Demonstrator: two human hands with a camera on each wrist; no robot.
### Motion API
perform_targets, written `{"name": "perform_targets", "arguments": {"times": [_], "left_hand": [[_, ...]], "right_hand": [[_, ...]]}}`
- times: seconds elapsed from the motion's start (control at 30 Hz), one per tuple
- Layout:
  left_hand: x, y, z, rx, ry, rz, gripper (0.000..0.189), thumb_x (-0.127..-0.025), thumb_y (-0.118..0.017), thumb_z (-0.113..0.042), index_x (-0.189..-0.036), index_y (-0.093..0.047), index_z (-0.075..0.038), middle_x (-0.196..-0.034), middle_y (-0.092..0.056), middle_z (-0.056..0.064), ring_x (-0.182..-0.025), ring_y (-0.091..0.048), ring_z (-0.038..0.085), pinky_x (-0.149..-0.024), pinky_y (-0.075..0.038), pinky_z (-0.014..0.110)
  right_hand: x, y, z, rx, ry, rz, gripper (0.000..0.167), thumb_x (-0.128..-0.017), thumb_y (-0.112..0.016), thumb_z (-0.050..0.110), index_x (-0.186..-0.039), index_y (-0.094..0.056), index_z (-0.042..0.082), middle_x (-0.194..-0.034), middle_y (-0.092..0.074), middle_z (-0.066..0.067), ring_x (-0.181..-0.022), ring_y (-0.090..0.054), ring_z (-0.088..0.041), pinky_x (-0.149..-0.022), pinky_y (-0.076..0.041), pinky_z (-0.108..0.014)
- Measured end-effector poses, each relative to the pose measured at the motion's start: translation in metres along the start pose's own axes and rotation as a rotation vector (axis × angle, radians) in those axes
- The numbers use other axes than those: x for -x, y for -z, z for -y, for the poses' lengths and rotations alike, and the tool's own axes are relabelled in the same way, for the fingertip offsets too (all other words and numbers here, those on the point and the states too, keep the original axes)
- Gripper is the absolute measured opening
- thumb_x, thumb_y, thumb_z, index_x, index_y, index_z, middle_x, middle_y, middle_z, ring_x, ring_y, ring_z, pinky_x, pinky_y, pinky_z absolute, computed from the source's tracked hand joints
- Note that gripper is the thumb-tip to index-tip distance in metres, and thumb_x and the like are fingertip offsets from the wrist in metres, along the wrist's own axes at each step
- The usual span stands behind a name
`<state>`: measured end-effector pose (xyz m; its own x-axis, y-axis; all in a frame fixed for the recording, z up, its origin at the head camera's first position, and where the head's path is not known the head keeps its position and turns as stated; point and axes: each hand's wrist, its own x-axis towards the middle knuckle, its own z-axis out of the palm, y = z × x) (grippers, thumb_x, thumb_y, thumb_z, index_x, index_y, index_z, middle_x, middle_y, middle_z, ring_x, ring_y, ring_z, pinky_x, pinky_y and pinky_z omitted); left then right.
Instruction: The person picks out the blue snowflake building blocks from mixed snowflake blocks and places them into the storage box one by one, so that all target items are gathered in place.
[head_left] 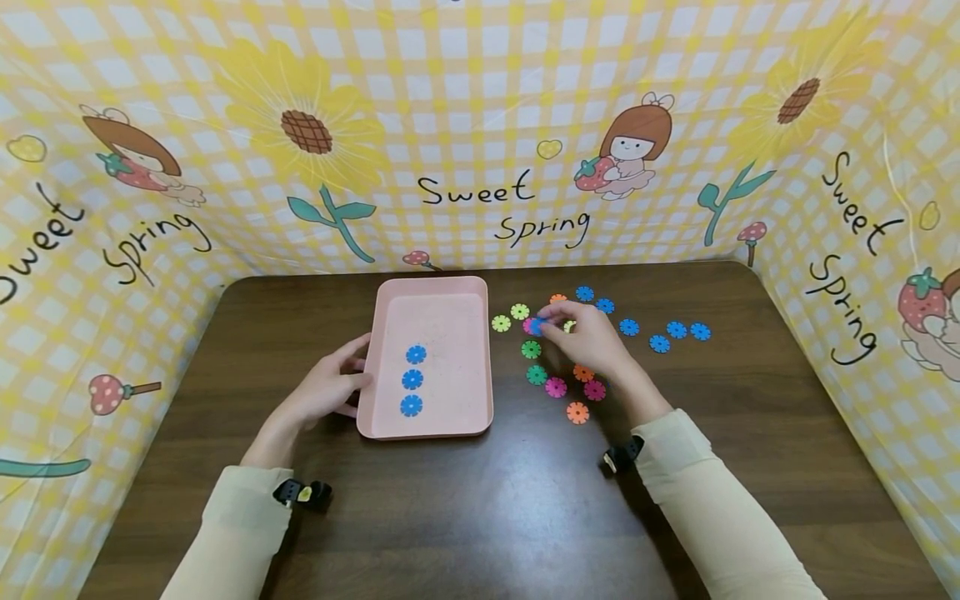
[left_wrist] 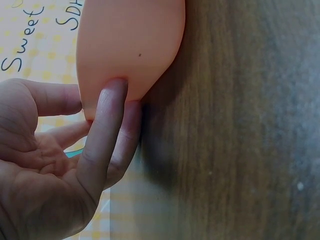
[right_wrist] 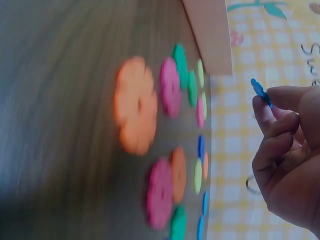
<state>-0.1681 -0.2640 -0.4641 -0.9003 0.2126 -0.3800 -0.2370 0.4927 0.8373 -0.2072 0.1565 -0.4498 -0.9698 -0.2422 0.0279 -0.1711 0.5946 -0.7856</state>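
Note:
My left hand (head_left: pixel 326 387) holds the left side of a shallow pink tray (head_left: pixel 453 358), with fingertips on its outer wall and at its rim, as the left wrist view shows close up. Inside the tray, three blue flower-shaped discs (head_left: pixel 412 379) lie in a column on its left half. Right of the tray, my right hand (head_left: pixel 588 337) pinches one blue flower-shaped disc (right_wrist: pixel 259 90) between thumb and finger, above the other discs. A pink disc shows just behind the held one in the head view, and the hand hides part of a yellow-green disc.
Yellow-green discs (head_left: pixel 520 311), green discs (head_left: pixel 531 349), pink discs (head_left: pixel 556 387) and orange discs (head_left: pixel 577 412) lie loose right of the tray. Several blue discs (head_left: pixel 659 343) spread farther right. A checked cloth (head_left: pixel 480 125) walls the dark wooden table (head_left: pixel 480 517) at back and sides.

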Motion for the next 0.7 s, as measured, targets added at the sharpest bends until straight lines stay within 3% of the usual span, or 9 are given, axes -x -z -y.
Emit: {"name": "perform_targets", "arguments": {"times": [0.1, 0.47, 0.7], "left_hand": [[0.0, 0.0, 0.0, -0.001, -0.003, 0.001, 0.073, -0.105, -0.052, -0.01, -0.168, -0.018, -0.021, -0.145, -0.041, 0.03, -0.104, -0.064, 0.038, -0.07, -0.063, 0.046], [0.001, 0.0, -0.001, 0.007, 0.0, -0.002, 0.072, -0.105, -0.052, -0.01, -0.168, -0.019, -0.02, -0.145, -0.042, 0.03, -0.104, -0.065, 0.038, -0.07, -0.063, 0.047], [0.0, 0.0, 0.0, 0.017, -0.006, 0.001, 0.073, -0.104, -0.052, -0.01, -0.168, -0.018, -0.019, -0.144, -0.042, 0.031, -0.104, -0.065, 0.038, -0.07, -0.063, 0.047]], "right_hand": [[-0.005, -0.012, 0.011, -0.008, 0.031, 0.008, 0.022, -0.101, -0.07, 0.025, -0.12, -0.073, 0.015, -0.106, -0.072, -0.002, -0.088, -0.062, -0.023, -0.067, -0.048, -0.037], [-0.028, -0.057, 0.043, -0.07, 0.091, 0.07, 0.019, -0.1, -0.07, 0.025, -0.117, -0.075, 0.018, -0.103, -0.073, 0.002, -0.076, -0.064, -0.022, -0.061, -0.051, -0.034], [-0.041, -0.085, 0.06, -0.05, 0.099, 0.096, 0.02, -0.1, -0.071, 0.022, -0.117, -0.076, 0.013, -0.102, -0.074, -0.002, -0.092, -0.067, -0.017, -0.072, -0.056, -0.031]]}}
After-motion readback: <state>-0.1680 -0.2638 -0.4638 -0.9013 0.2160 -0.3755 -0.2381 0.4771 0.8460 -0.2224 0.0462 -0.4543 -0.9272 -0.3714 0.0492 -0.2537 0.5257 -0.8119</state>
